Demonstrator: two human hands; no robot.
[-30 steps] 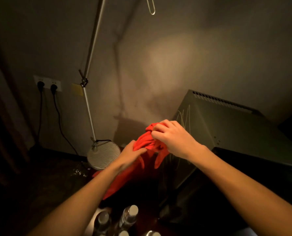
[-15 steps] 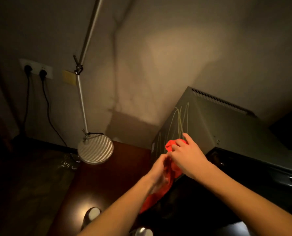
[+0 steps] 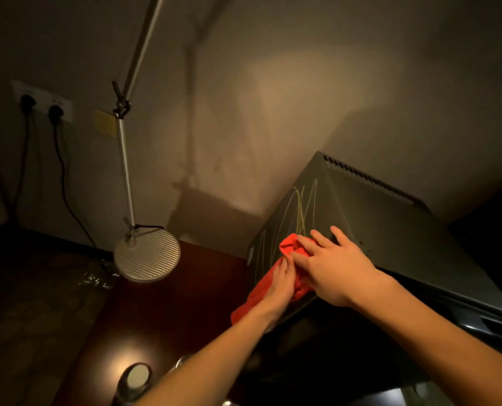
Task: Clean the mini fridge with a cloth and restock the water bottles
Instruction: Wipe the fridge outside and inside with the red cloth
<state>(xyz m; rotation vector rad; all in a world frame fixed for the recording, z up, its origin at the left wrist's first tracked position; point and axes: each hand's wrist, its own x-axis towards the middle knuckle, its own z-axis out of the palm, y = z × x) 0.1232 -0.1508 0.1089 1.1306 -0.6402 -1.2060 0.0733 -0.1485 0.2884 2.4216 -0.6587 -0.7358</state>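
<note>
Red cloth (image 3: 290, 259) lies bunched against the left side of the grey fridge (image 3: 384, 230), near its top front corner, just under some yellow scribbles (image 3: 302, 206). Her right hand (image 3: 331, 268) lies over the cloth with fingers nearly straight and spread, pressing it to the metal. Her left hand (image 3: 279, 285) is lower, fingers on the hanging part of the cloth; whether they pinch it I cannot tell. One bottle cap (image 3: 137, 376) shows at the bottom edge on the dark wooden table (image 3: 161, 312). Left of the fridge stands a lamp (image 3: 147, 256) with a ribbed round base, and two plugs (image 3: 41, 108) sit in the wall socket.
</note>
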